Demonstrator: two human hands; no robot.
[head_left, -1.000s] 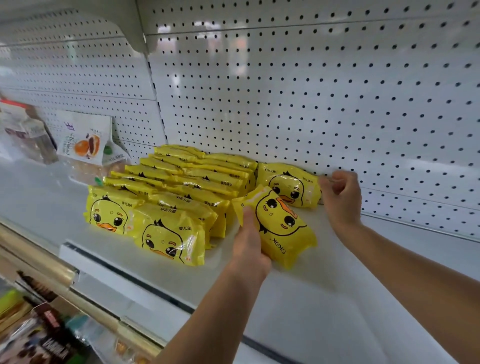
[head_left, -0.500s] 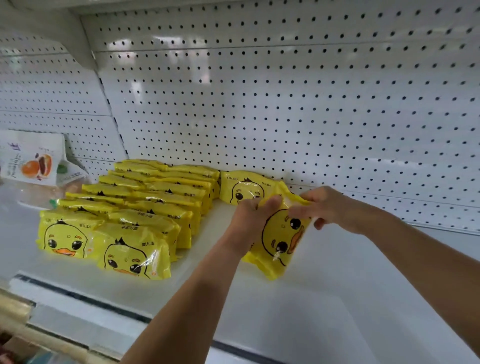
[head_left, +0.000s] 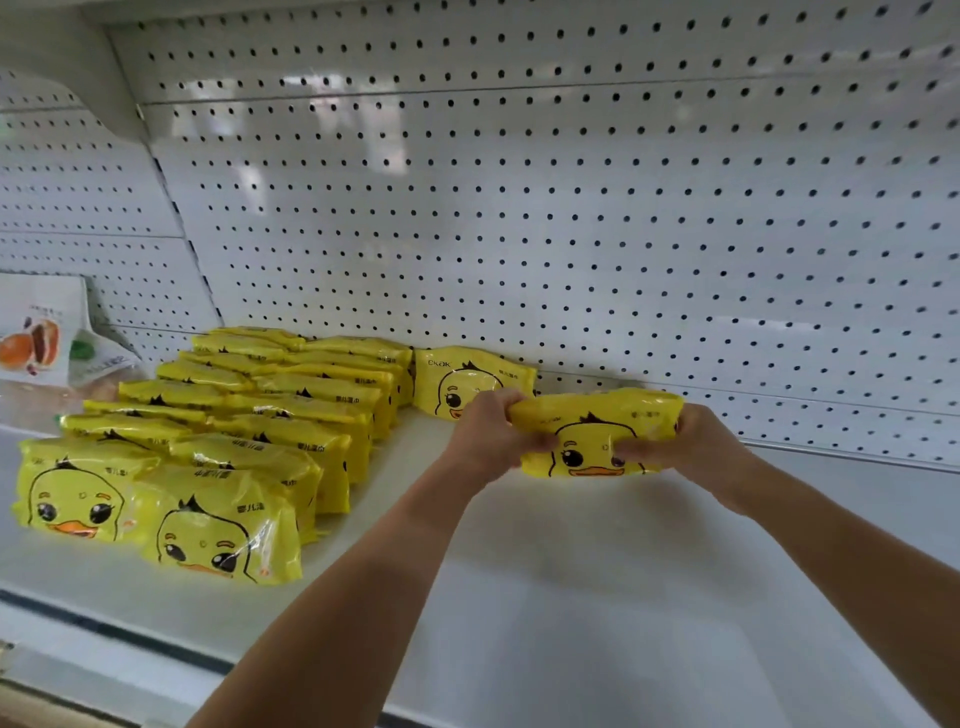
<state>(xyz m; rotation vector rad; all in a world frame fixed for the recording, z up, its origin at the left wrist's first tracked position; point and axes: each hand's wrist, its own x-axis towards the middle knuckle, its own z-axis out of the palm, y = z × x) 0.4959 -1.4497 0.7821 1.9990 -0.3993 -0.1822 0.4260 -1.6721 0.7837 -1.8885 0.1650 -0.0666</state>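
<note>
Gripping yellow duck pack (head_left: 597, 415) near "CKOK"-labelled pack (head_left: 470, 370)

Rows of yellow duck packs (head_left: 249, 415) crowd the left part of the shelf (head_left: 571, 597), a single pack (head_left: 470, 371) leans against the pegboard (head_left: 519, 208), and a white bag (head_left: 41, 332) stands at the left edge.
</note>
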